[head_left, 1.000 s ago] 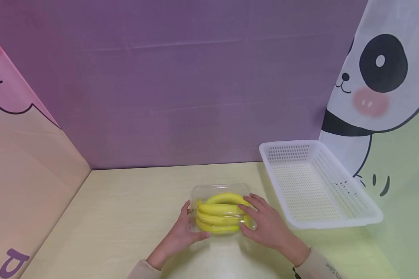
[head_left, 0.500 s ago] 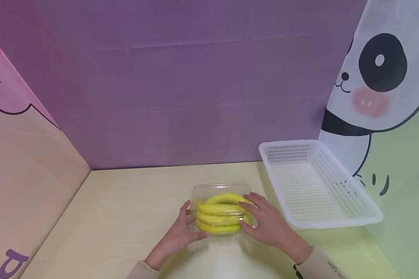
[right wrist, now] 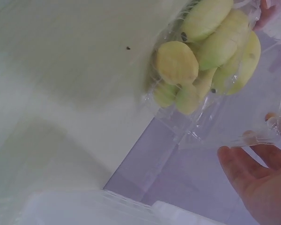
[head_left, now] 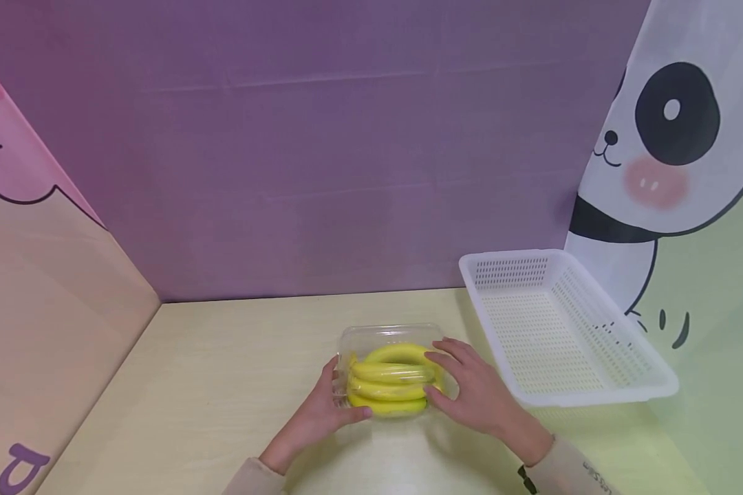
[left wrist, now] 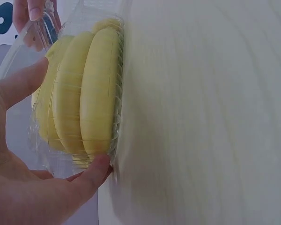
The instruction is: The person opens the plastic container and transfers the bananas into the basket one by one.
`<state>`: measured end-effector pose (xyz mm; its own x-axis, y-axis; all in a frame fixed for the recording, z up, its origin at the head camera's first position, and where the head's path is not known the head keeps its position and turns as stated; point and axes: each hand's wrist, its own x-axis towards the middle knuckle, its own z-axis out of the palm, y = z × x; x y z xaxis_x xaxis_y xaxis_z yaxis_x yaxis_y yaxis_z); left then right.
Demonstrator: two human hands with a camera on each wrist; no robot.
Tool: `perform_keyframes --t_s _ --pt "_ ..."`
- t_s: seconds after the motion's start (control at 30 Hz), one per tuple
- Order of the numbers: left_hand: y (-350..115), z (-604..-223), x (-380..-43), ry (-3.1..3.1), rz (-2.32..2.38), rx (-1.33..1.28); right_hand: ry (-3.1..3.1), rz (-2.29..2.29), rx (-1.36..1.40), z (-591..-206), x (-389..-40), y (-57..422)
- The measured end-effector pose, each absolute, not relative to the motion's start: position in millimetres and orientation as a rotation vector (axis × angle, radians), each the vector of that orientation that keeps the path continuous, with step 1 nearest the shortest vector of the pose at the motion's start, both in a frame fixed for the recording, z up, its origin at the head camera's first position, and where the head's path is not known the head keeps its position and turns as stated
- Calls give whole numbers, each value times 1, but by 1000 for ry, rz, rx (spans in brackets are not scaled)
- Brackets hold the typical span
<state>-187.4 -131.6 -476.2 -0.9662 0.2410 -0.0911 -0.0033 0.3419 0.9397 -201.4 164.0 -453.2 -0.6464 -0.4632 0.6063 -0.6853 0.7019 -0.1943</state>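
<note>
Left hand [head_left: 322, 414] grips banana box [left wrist: 117, 103]; right hand [head_left: 473, 393], lid edge [right wrist: 208, 144]; table [head_left: 223, 385] spreads left.

container [head_left: 389, 334] — glossy plastic | bananas [head_left: 389, 392]: smooth | basket [head_left: 594, 398] — matt plastic | tabletop [head_left: 223, 385]: smooth, wood-grained

Left hand [head_left: 318, 411], thumb [left wrist: 25, 83] spread from fingers [left wrist: 91, 176], points to one o'clock; right hand [head_left: 478, 393], pointing to ten, seems bent in a pinch, fingertips partly hidden.

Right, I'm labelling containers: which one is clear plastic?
The box holding bananas, which show through its wall; the basket to its right is white and slotted.
</note>
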Motion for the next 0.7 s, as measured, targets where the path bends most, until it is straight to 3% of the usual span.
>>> perform_keyframes --t_s 0.7 --pt "-132 -478 -190 2323 1718 271 -2375 812 772 -440 -207 164"
